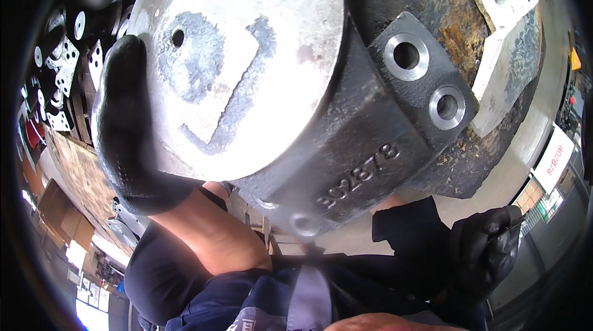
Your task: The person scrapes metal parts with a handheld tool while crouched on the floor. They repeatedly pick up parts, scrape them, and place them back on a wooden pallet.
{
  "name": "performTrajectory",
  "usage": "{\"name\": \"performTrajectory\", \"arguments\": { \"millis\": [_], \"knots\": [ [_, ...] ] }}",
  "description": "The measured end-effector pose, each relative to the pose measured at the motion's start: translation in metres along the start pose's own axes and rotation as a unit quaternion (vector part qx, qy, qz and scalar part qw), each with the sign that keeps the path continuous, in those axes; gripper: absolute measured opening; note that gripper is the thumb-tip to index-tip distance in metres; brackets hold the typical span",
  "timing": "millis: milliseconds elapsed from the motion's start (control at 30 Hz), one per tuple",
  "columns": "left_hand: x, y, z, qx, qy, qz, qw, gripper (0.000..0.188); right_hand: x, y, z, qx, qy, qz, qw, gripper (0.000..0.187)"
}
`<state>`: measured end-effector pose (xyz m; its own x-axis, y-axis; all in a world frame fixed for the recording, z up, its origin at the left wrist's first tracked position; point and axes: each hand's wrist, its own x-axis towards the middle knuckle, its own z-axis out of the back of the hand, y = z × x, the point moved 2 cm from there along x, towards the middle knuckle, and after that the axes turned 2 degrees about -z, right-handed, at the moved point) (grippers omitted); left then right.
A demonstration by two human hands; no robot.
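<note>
A large metal casting (364, 127) fills the middle of the head view. Its round machined end face (284, 65) is bright, with dull grey patches and one small hole. A dark lug (426, 77) with two bored holes juts from its side, and raised characters run along the body. My left hand (126, 127), in a black glove, lies along the left rim of the face with its fingers stretched out, touching it. Off to the lower right, apart from the casting, my gloved right hand (488, 247) is closed. What it holds, if anything, I cannot make out.
Behind the casting is a dark, worn, rust-stained surface (438, 9). A pale, angular slab (509, 71) lies on it at the right. Several flat metal plates with holes (67, 68) lie at the far left, above a wooden board (77, 167). A white sign (553, 158) stands far right.
</note>
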<state>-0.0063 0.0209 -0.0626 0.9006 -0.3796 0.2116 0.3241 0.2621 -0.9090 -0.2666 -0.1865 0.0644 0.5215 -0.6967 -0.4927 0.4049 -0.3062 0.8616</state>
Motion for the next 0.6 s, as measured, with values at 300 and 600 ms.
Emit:
{"name": "performTrajectory", "arguments": {
  "millis": [300, 600],
  "knots": [
    [0.003, 0.006, 0.01, 0.168, 0.095, -0.142, 0.971, 0.043, -0.013, 0.0, 0.011, 0.05, -0.074, -0.044, 0.995, 0.032],
    [0.01, 0.0, 0.01, 0.142, 0.103, -0.11, 0.978, 0.052, -0.003, 0.01, -0.013, 0.078, -0.059, -0.048, 0.994, 0.028]
  ]
}}
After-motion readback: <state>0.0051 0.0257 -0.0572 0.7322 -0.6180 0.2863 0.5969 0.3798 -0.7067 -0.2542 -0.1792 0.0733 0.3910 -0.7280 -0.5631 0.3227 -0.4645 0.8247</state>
